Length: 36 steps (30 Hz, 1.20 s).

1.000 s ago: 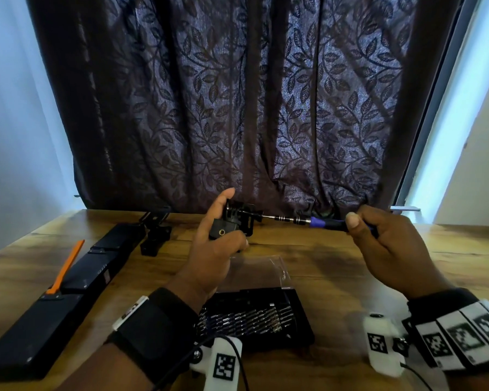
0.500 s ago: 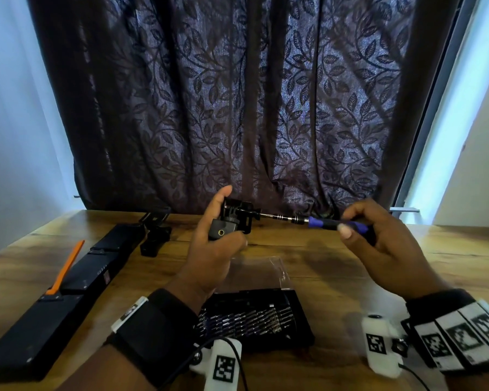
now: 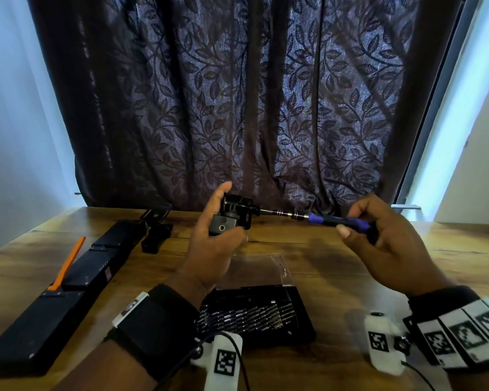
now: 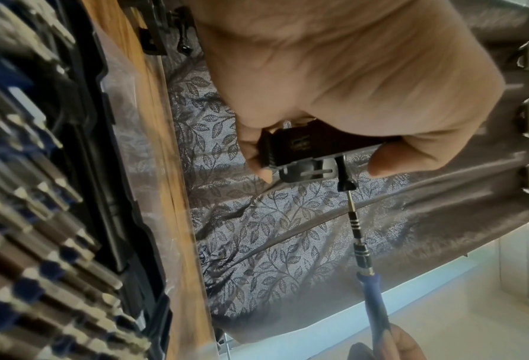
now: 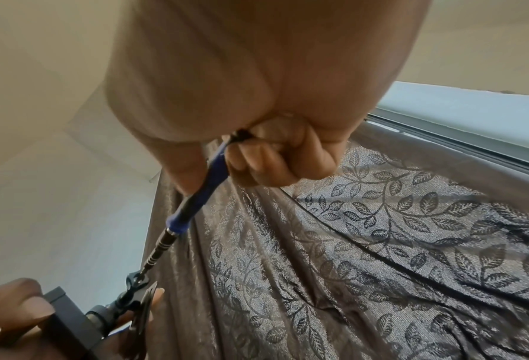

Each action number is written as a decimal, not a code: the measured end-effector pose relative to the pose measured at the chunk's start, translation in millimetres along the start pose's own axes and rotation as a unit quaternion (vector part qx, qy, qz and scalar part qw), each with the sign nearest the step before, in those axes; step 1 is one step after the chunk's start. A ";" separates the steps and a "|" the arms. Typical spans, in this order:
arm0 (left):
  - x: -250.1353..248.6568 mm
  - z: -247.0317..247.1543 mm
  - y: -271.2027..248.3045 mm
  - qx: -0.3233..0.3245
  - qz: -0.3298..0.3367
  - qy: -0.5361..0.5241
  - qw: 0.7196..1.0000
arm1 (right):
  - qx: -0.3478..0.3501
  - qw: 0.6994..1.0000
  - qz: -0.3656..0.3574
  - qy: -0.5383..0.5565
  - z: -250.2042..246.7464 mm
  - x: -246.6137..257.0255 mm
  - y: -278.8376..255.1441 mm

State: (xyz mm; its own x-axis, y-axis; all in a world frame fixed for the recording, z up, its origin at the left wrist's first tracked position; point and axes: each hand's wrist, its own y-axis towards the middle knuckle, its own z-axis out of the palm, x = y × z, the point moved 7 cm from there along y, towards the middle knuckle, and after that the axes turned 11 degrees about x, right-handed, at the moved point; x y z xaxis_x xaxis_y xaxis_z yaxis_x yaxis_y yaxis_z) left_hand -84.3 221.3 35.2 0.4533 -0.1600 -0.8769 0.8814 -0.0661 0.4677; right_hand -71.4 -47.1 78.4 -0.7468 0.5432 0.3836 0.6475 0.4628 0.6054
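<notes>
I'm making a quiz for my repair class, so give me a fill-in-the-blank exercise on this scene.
1. The left hand grips a black mount, the right hand a screwdriver with a ____ handle.
2. The open bit case lies on the ____ table.
3. The slim pry tool at the far left is ____.
Missing words: blue; wooden; orange.

Blue-handled screwdriver (image 3: 336, 221), leaf-patterned curtain (image 3: 266, 108), apparently black mount (image 3: 239, 214)

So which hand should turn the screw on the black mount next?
Right. The right hand grips the screwdriver, its bit in the thumbscrew; the left hand holds the black mount steady.
</notes>
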 end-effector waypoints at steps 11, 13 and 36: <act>-2.0 2.0 -0.2 0.003 0.003 0.001 1.000 | 0.000 1.000 0.012 0.021 1.3 -5.1 -0.4; -0.8 1.0 -0.7 0.002 0.000 0.007 1.000 | -0.003 1.000 0.017 -0.003 0.9 -6.0 -0.4; 5.6 1.0 -1.1 0.025 -0.006 0.066 0.997 | 0.000 0.999 0.005 0.048 -0.3 -2.5 0.1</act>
State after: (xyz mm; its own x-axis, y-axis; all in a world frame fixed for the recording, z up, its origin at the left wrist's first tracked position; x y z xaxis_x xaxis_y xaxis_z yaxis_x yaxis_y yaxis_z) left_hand -82.8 219.5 29.9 0.4598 -0.0281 -0.8876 0.8803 -0.1174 0.4597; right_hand -69.5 -48.6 77.7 -0.7508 0.4792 0.4546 0.6556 0.4571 0.6011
